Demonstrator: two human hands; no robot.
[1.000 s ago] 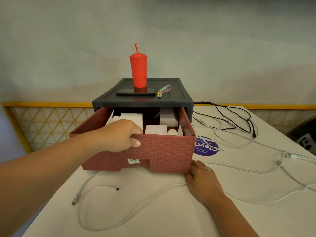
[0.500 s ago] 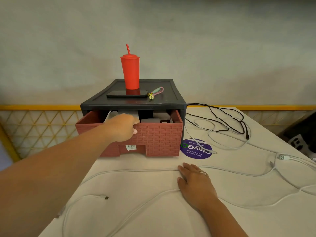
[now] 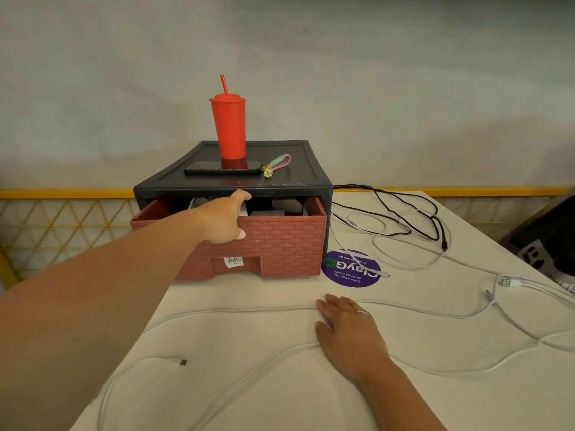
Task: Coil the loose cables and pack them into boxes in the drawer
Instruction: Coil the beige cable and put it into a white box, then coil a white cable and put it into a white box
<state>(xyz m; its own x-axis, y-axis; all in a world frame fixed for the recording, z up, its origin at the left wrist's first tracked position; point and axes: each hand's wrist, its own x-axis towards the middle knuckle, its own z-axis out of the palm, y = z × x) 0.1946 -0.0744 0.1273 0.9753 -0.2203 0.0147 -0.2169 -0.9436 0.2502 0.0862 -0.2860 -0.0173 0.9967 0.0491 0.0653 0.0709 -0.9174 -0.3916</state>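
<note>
Gripping drawer [image 3: 280, 244] rim with left hand [image 3: 221, 222], right hand [image 3: 348, 331] flat over cable [image 3: 249, 310], ClayGo sticker [image 3: 351, 269]

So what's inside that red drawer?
The red drawer holds pale boxes, with a few tops showing above its front wall. The left hand gripping that wall covers some, and the black cabinet hides the back.

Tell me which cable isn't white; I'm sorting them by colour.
The black cable looped on the table right of the drawer; the rest are white.
</note>
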